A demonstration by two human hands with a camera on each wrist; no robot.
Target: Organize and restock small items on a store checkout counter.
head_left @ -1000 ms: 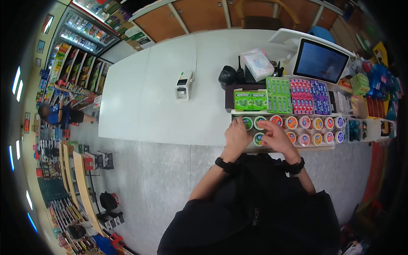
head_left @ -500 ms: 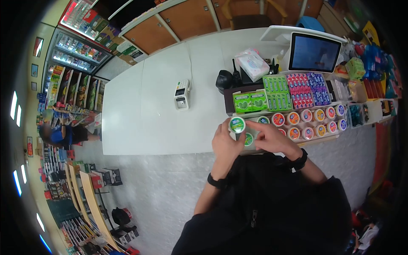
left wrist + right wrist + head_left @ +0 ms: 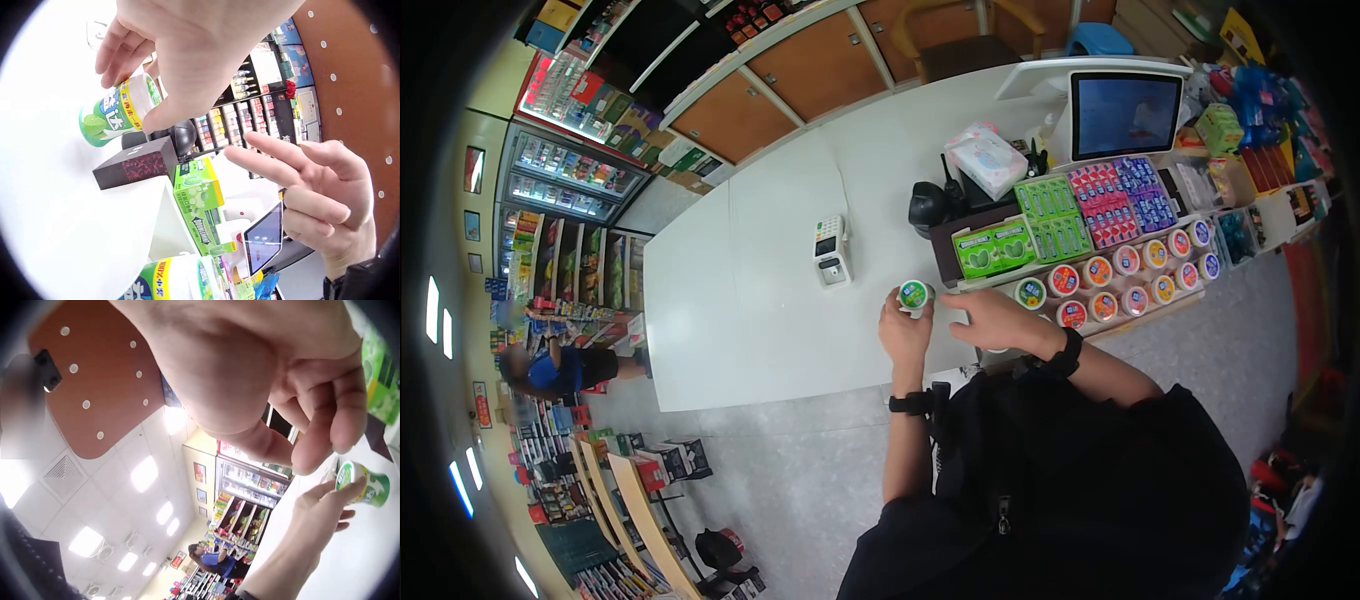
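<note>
In the head view my left hand point(image 3: 905, 335) grips a green-lidded tub of chewing gum point(image 3: 914, 294) over the white counter point(image 3: 740, 300). The left wrist view shows the gum tub point(image 3: 109, 115) tilted, with the thumb and fingers around its white cap end. My right hand point(image 3: 1005, 320) holds nothing; it hovers beside the rack of gum tubs, index finger and thumb spread apart. Another green-lidded tub point(image 3: 1030, 293) stands at the near left end of the rows, close to the right hand.
Colourful gum tubs point(image 3: 1128, 260) stand in two rows along the counter's edge. Behind them sit green Doublemint boxes point(image 3: 994, 249) and pink gum packs point(image 3: 1103, 200). A card terminal point(image 3: 830, 252), a black scanner point(image 3: 928, 205) and a screen point(image 3: 1124, 115) stand farther back. Someone in blue point(image 3: 555, 371) is among the shelves.
My left hand has lifted the green gum tub out of the row and carried it left over the counter. My right hand has drawn off the tubs. The head view has turned left.
</note>
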